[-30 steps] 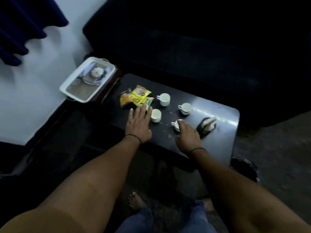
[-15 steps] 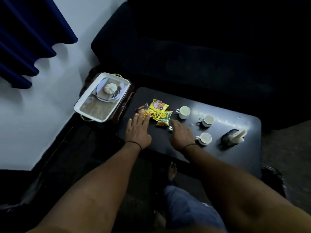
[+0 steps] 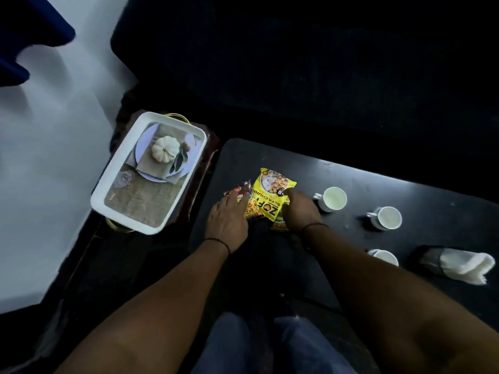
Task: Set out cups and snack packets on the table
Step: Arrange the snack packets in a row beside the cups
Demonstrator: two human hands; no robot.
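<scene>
Snack packets lie in a pile at the left end of the black table (image 3: 359, 182): a yellow packet (image 3: 271, 194) on top, a dark packet (image 3: 241, 190) at its left, and another peeking out below. My left hand (image 3: 226, 222) lies over the dark packet, fingers laid on it. My right hand (image 3: 299, 211) curls over the yellow packet's right edge. Three white cups stand to the right: one (image 3: 333, 198) near my right hand, one (image 3: 387, 217) farther right, and one (image 3: 384, 257) half hidden by my right forearm.
A white tray (image 3: 121, 220) with a printed pumpkin picture rests on a low stand left of the table. A white cloth in a dark holder (image 3: 459, 263) lies at the table's right end. A dark sofa stands behind. My legs are below the table's near edge.
My right hand has moved left from the cups to the yellow packet. My left hand has slid forward onto the dark packet. The view has come closer over the table.
</scene>
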